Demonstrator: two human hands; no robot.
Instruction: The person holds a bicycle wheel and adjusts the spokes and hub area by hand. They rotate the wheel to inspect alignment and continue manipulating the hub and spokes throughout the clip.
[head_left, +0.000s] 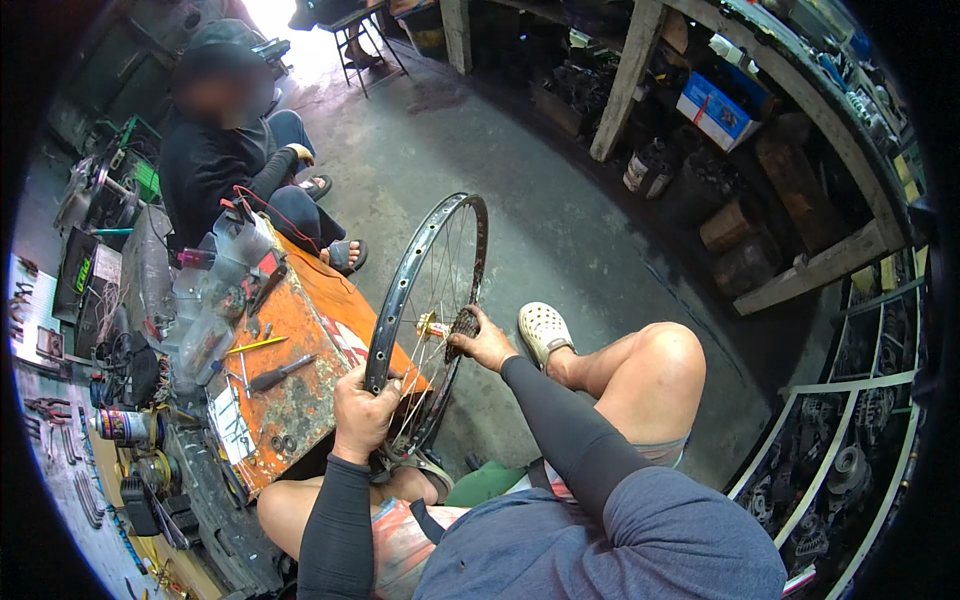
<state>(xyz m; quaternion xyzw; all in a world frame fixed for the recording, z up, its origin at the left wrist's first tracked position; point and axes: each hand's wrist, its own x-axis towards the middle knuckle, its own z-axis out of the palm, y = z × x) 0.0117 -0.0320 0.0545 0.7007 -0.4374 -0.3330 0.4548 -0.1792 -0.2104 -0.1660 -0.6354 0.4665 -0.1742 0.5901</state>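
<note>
A black bicycle wheel (408,262) stands upright and tilted between my knees, with thin spokes running in from its rim. At its middle is a gold and red hub (432,328) that carries a dark sprocket cluster (464,325). My left hand (364,412) is closed round the near left part of the rim, thumb on the inner side. My right hand (487,340) reaches in from the right and grips the sprocket cluster, its thumb on top and fingers curled at the edge. The lower part of the wheel is partly hidden by my left hand.
Left of the wheel stands a worn orange bench (300,405) with a screwdriver (282,372), a yellow pencil (257,345) and clear plastic bins (205,340). A seated person (215,150) is beyond it. Wooden shelving (625,85) lines the right; a metal rack (850,385) stands nearer.
</note>
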